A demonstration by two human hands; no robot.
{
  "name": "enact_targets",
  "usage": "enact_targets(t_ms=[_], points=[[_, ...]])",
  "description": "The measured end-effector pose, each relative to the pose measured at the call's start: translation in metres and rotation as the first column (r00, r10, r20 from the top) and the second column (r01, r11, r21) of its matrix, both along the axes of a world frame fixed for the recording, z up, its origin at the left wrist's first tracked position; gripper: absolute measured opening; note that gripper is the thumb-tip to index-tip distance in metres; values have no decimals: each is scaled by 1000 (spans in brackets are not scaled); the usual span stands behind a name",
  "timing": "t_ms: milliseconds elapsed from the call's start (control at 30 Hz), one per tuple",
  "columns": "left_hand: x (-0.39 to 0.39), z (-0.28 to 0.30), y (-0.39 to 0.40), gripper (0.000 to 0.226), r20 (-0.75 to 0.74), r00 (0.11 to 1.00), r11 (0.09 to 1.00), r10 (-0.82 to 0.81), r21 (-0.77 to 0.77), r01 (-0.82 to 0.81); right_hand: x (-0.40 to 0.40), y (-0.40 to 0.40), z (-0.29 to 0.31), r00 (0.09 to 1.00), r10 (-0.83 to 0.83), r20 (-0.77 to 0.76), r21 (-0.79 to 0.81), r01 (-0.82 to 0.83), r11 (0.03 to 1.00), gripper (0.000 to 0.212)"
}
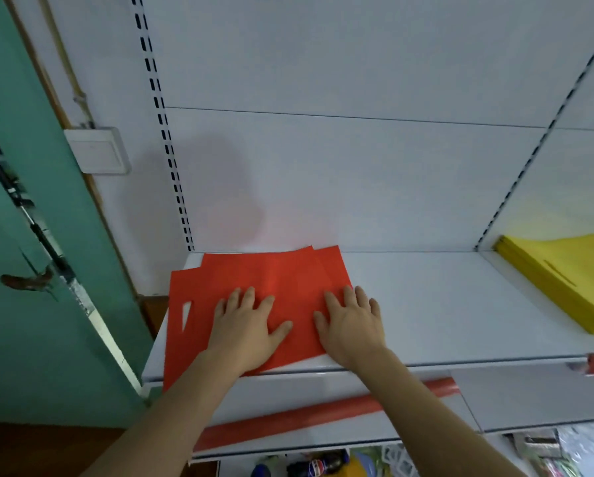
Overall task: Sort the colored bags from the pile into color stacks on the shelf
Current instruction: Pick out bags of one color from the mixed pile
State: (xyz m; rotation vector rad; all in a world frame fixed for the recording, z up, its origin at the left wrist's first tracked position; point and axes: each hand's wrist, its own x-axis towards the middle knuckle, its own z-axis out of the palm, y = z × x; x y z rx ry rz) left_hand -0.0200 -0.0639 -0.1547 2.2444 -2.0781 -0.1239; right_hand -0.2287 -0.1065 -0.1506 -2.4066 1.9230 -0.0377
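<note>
1. Two bare hands lie flat on a loose stack of flat red bags (pixel 278 280), which sits at the left end of a white metal shelf (pixel 426 304).
2. The left hand (pixel 245 321) rests palm down on the middle of the red stack, fingers straight and slightly spread, thumb out to the right; it presses on the bags and pinches nothing.
3. The right hand (pixel 352 321) rests palm down over the stack's right edge, fingers straight and close together; the outer fingers reach past the red sheet onto the bare shelf.
4. The red bags are not squared up: several corners fan out at the back, against the white back panel (pixel 323 166), and the lowest sheet hangs over the shelf's front lip at the left.
5. A cut-out handle slot (pixel 186 316) shows in the left part of the red stack.
6. A tidy stack of flat yellow bags (pixel 560 273) lies in the next shelf bay to the right, well apart from the red stack, beyond the slotted upright (pixel 529 160).
7. A red roll (pixel 323 413) lies slantwise on the lower shelf, under both forearms.
8. A teal door (pixel 23 235) with a dark handle (pixel 27 280) stands at the left, beside a white wall switch box (pixel 97 149).
9. Small mixed goods show at the bottom edge, too blurred to tell what they are.
</note>
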Motion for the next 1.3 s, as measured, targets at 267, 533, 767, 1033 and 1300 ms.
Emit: enact_targets(t_ms=[267,533,767,1033,1300], points=[[2,-5,-9,80,-14,1000,999,-28,20,28,2,2,9,986,-10,169,9,8,1000,68],[-12,-7,-18,81,-88,989,993,-116,4,117,0,-28,48,683,-289,671,115,289,950,58],[4,-1,-27,70,-227,974,958,1,-279,-66,-26,-38,48,794,-114,598,-71,194,978,14],[54,43,-50,30,-981,186,911,55,-27,-412,-64,-35,64,396,83,915,-210,289,934,19],[40,69,-57,13,-882,418,842,-217,-386,-378,-86,-42,52,282,116,952,-213,345,914,20]])
